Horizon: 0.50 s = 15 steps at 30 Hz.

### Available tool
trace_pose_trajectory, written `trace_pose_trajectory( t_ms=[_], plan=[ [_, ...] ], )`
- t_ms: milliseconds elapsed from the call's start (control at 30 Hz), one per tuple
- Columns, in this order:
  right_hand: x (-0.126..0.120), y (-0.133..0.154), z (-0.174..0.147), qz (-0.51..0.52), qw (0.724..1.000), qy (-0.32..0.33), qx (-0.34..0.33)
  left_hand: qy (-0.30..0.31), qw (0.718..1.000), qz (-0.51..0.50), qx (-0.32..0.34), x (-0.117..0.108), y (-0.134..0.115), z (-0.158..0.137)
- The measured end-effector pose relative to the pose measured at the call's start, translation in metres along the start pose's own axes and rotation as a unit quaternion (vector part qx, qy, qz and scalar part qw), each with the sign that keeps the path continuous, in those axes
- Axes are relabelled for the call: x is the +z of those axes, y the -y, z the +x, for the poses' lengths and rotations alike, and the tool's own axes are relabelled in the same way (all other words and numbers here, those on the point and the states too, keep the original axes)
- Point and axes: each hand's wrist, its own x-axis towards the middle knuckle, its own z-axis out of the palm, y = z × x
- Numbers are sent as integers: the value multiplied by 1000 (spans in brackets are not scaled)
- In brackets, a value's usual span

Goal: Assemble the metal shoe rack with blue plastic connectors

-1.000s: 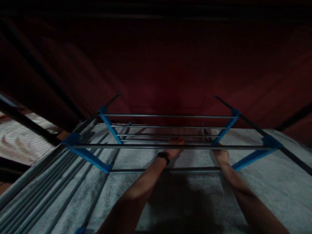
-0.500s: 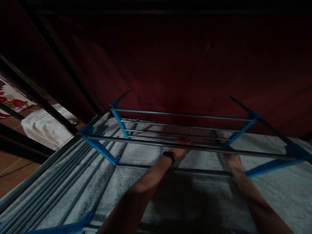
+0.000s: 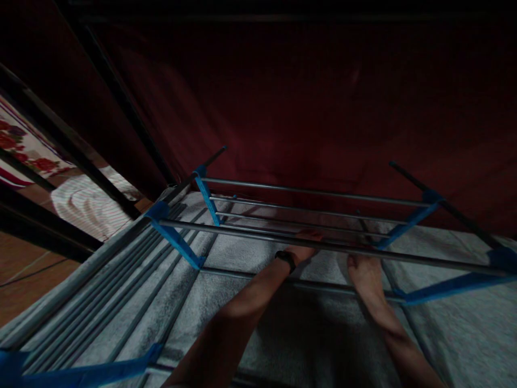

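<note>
A rack of grey metal tubes with blue plastic side pieces (image 3: pixel 177 242) lies in front of me. My left hand (image 3: pixel 306 247), with a dark band on its wrist, reaches under the front upper tube (image 3: pixel 258 235). Its fingers are curled at the far lower tube (image 3: pixel 258 230). To the right, my right hand (image 3: pixel 365 272) reaches under the same front tube, over the near lower tube (image 3: pixel 323 285). Its thumb points up and left; the fingertips are hidden behind the front tube.
Several loose grey tubes (image 3: pixel 109 280) lie side by side on the grey fuzzy blanket (image 3: pixel 230 250) at left. A dark red cloth (image 3: pixel 283 108) hangs behind the rack. Dark metal bars (image 3: pixel 117 102) stand at left, with a pale cloth (image 3: pixel 91 202) on the floor beyond.
My right hand has moved left along the rack, away from the right blue side piece and closer to my left hand. The whole view has shifted slightly; my left hand stays at the far tube.
</note>
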Motion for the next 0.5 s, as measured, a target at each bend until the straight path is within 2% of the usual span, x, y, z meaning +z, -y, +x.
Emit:
trace_pose_trajectory(
  t_ms=[100, 200, 300, 400, 500],
  plan=[
    [16, 41, 14, 47, 995, 10, -93, -4, 1000, -8, 14, -5, -2, 0],
    [35, 59, 24, 24, 994, 35, -104, -15, 999, -32, 30, -8, -2, 1],
    [47, 58, 29, 7, 994, 52, -100, -10, 999, -26, 34, -11, -1, 0],
    [52, 50, 31, 25, 992, 65, -105, -15, 999, 26, 39, -20, 0, -14],
    [55, 44, 33, 42, 991, 64, -110, -66, 995, 68, -15, -38, 7, -43]
  ],
)
